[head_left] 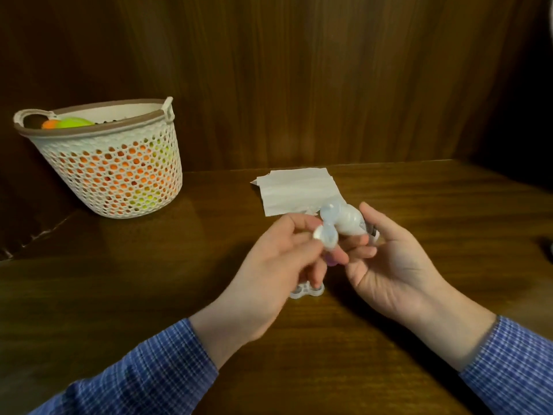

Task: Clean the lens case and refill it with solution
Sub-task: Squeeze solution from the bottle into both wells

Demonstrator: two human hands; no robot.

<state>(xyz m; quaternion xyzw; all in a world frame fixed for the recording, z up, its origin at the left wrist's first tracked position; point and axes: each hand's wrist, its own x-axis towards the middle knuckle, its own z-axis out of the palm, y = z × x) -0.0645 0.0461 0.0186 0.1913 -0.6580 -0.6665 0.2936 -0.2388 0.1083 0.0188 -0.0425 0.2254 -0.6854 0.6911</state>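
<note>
1. The dark brown wooden desk (389, 339) carries a white perforated plastic basket (119, 175) at far left.
2. A white folded paper tissue (296, 187) lies behind the hands.
3. The right hand (389, 265) grips a small white plastic solution bottle (350, 223).
4. The left hand's (269, 271) fingers (299, 226) pinch what seems a blurred translucent cap (324, 218).
5. The clear plastic lens case (306, 290) rests on the desk under the left hand.

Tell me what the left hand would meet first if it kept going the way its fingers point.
Likely the small white bottle the right hand holds: the left hand, pinching the translucent lens case, points up-right at it. Depth is unclear; they may already touch.
</note>
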